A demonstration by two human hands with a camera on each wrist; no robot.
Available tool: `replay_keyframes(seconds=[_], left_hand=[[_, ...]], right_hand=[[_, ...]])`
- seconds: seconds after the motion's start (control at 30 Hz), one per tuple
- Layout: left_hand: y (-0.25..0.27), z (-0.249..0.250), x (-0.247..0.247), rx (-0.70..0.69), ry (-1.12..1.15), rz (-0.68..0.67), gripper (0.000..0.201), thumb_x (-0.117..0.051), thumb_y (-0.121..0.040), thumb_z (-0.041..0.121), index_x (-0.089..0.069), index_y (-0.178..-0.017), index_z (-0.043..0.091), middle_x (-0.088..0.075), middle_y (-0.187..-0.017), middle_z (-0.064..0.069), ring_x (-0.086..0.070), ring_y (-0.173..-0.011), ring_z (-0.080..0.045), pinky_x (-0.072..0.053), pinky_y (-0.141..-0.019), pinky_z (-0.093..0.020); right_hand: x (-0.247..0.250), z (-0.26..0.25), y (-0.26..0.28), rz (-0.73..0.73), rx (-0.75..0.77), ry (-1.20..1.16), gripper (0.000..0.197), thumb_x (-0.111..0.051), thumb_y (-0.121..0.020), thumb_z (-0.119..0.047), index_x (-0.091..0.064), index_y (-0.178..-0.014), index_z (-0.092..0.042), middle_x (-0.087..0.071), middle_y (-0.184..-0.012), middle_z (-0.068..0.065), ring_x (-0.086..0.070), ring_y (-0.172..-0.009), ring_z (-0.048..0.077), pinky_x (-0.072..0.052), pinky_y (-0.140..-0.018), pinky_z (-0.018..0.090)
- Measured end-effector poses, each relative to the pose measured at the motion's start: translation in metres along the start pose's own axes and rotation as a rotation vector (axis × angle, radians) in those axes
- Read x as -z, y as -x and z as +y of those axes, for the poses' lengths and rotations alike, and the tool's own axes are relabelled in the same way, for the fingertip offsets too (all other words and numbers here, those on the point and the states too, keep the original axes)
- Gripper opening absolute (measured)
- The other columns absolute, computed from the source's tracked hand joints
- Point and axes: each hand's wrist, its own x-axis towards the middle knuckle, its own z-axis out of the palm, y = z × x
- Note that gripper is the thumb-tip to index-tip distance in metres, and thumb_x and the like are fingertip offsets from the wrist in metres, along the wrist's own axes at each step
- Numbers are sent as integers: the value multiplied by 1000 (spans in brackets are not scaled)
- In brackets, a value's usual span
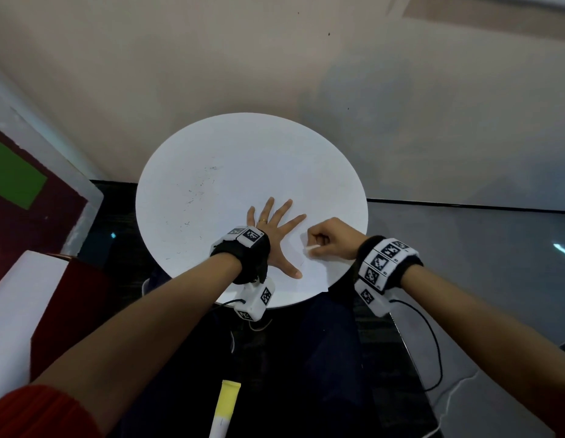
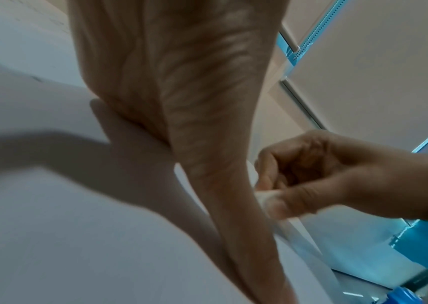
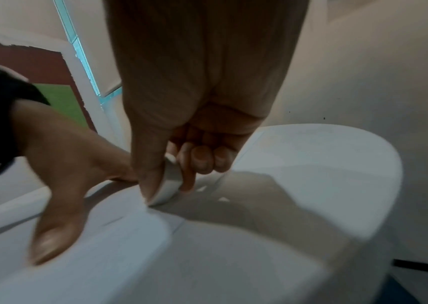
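Observation:
A white sheet of paper point(image 1: 312, 275) lies on the near right part of a round white table point(image 1: 230, 159). My left hand point(image 1: 276, 230) rests flat on the sheet, fingers spread wide; the left wrist view shows its palm and thumb point(image 2: 181, 107) against the surface. Just to its right, my right hand point(image 1: 320, 241) is curled and pinches a small white eraser-like piece point(image 1: 312, 248) between thumb and forefinger. The piece's lower end point(image 3: 167, 187) touches the paper close to the left forefinger point(image 3: 96, 148). The same piece point(image 2: 265, 197) shows in the left wrist view.
The table stands against a beige wall point(image 1: 274, 58). A red-and-white block point(image 1: 38, 298) is at the left. A yellow-and-white tube point(image 1: 225, 409) lies on my dark lap below the table. Black cables point(image 1: 432, 343) hang from the wrist units.

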Motion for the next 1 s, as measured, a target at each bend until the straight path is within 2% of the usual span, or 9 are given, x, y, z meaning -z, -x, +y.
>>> replay_keyframes(seconds=[0.13,0.2,0.3,0.37,0.5,0.6,0.73,0.9,1.0], left_hand=[[-1,-1,1,0,10,-4,134,-70,-51,82,18,-146,48,39,-151,12,42,-136,-25,28,-102,-54],[-1,0,1,9,24,-8,134,-70,-49,82,17,-146,49,39,-151,13,42,-136,-25,29,-102,-54],[-2,4,0,24,32,-4,137,-71,-44,83,15,-146,51,40,-150,13,44,-134,-26,28,-102,-57],[-2,6,-1,31,32,-3,139,-71,-43,84,14,-146,50,41,-150,12,45,-133,-26,29,-101,-58],[-3,6,-1,31,29,-3,139,-71,-42,84,14,-146,51,41,-150,11,46,-132,-27,30,-99,-59],[-4,7,0,31,19,-9,141,-71,-40,84,17,-145,52,43,-149,10,47,-131,-29,29,-99,-62],[-6,7,0,39,18,-17,144,-72,-38,84,17,-146,49,42,-149,10,48,-130,-28,28,-101,-63],[-5,7,0,35,33,-18,141,-70,-38,85,18,-144,54,44,-148,12,49,-130,-28,30,-98,-62],[-6,9,0,51,8,-23,142,-69,-38,87,18,-144,52,45,-147,10,49,-129,-29,27,-101,-65]], right_hand=[[-2,4,-12,234,-50,-109,18,-67,-80,-7,-56,-66,-8,-45,-59,-1,-37,-54,10,-32,-54,20],[-8,4,-1,155,-19,-88,19,-68,-80,-8,-55,-66,-4,-42,-57,-6,-35,-51,5,-31,-53,18],[-4,0,1,40,8,-69,23,-71,-79,-11,-56,-62,-14,-44,-55,-10,-39,-48,2,-32,-52,12],[1,-1,-10,133,-10,-109,24,-71,-78,-9,-58,-62,-21,-48,-56,-13,-42,-49,1,-34,-54,13],[-10,1,-8,172,-32,-148,16,-70,-79,-10,-61,-72,0,-48,-58,-10,-40,-52,5,-35,-54,19],[-12,-2,-3,55,-7,-97,18,-73,-80,-17,-63,-73,-3,-53,-61,-5,-43,-53,2,-36,-53,15],[-6,1,-21,257,-50,-50,11,-67,-81,-13,-62,-78,-4,-56,-67,0,-47,-59,11,-41,-58,27],[-7,4,-2,66,-34,-32,21,-70,-79,-13,-54,-67,-18,-48,-61,-9,-41,-53,3,-35,-52,14],[0,7,-13,228,-49,-10,18,-68,-80,-12,-56,-70,-20,-53,-66,-6,-47,-58,8,-41,-58,22]])
